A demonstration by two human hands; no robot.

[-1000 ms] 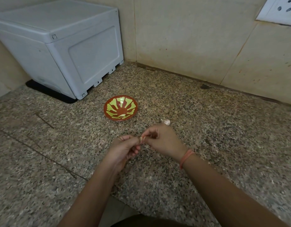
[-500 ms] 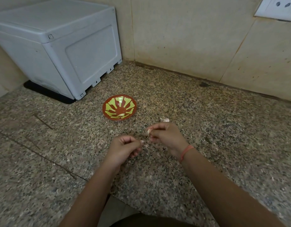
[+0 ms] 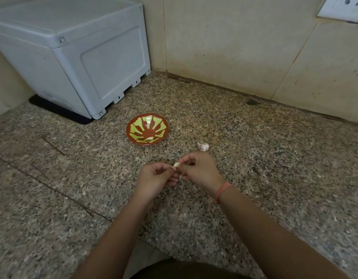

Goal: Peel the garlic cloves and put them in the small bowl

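A small red bowl (image 3: 147, 132) with yellow-green petal shapes stands on the speckled granite counter (image 3: 274, 158), and one pale peeled clove (image 3: 150, 138) lies in it. Nearer to me, my right hand (image 3: 200, 168) pinches a pale garlic clove (image 3: 176, 164) at its fingertips. My left hand (image 3: 156, 179) has curled fingers, and its thumb tip touches the same clove. Both hands hover just above the counter, in front of the bowl. A pinkish-white piece of garlic (image 3: 203, 146) lies on the counter just beyond my right hand.
A grey plastic box (image 3: 73, 57) on a black mat (image 3: 59, 111) fills the back left corner. Beige wall tiles close off the back, with a white socket plate (image 3: 343, 7) at top right. The counter's front edge has a notch near my body.
My hands met at the clove a second ago, drew slightly apart, and have closed together on it again. The camera has tilted a little.
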